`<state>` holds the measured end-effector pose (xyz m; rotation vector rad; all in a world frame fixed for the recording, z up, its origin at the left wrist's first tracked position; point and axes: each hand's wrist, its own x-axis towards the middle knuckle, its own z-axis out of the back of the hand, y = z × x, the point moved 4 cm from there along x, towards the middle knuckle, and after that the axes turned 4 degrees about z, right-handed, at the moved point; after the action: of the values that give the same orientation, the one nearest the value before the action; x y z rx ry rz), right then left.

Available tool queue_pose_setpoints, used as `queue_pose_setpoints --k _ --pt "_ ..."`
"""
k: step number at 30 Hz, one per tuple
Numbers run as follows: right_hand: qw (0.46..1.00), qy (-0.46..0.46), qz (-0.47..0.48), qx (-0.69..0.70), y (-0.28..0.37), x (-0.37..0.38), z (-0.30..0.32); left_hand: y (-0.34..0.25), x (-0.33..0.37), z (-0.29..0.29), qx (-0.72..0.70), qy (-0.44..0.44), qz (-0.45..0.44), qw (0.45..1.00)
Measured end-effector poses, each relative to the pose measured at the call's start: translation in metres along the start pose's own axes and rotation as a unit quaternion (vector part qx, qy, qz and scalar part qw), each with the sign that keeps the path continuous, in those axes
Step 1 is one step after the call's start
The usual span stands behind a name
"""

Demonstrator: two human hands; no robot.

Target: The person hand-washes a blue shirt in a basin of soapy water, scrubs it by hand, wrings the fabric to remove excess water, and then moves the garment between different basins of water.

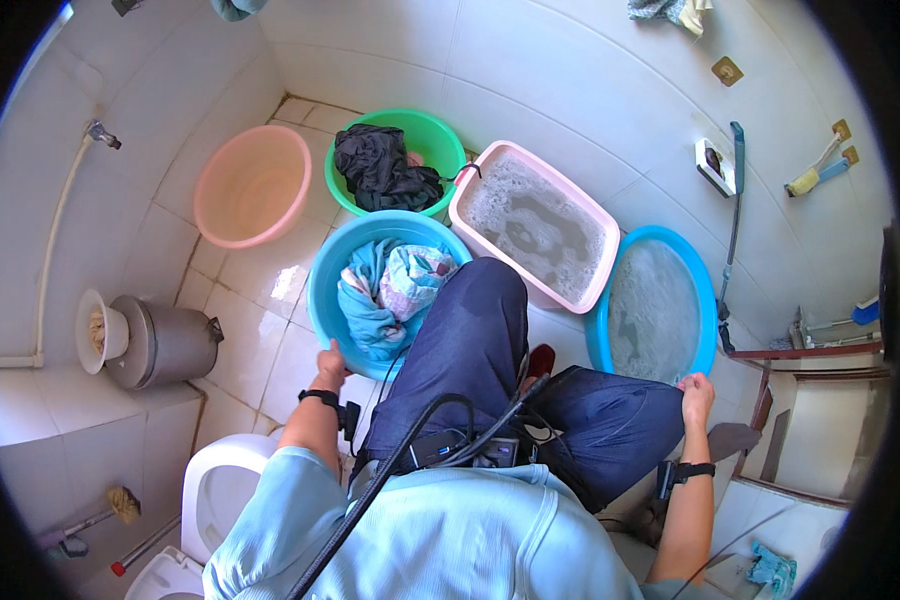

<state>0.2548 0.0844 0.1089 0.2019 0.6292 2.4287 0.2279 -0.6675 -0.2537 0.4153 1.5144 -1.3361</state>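
A round blue basin (322, 300) in front of me holds a bundle of blue and pink-white patterned cloth (390, 285). At that basin's near left rim is my left hand (334, 366), its thumb up against the edge and its other fingers mostly hidden. On the right stands a second blue basin (708, 290), filled with cloudy, sudsy water. My right hand (697, 398) pinches the near right rim of this one, fingers closed. Between the two, a pink rectangular tub (602, 262) contains grey foamy water.
Behind the cloth basin, a green basin (448, 135) holds dark clothing (380, 165). A pale pink basin (288, 205) stands on the tiled floor at far left. A metal bucket (170, 342) and a white toilet (220, 480) are to my left; a low shelf (810, 430) is at right.
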Motion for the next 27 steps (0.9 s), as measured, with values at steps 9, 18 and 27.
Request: queue_pose_setpoints --k 9,18,27 --pt "0.999 -0.009 0.021 -0.027 0.007 0.007 -0.008 -0.077 0.031 0.112 0.046 -0.06 -0.016 0.997" --pt "0.996 -0.04 0.025 -0.076 0.016 0.007 -0.01 -0.031 0.004 0.222 0.234 0.02 -0.044 0.971" --pt "0.991 -0.022 0.029 -0.128 0.082 0.01 -0.023 -0.154 0.051 0.161 0.102 -0.033 -0.192 0.976"
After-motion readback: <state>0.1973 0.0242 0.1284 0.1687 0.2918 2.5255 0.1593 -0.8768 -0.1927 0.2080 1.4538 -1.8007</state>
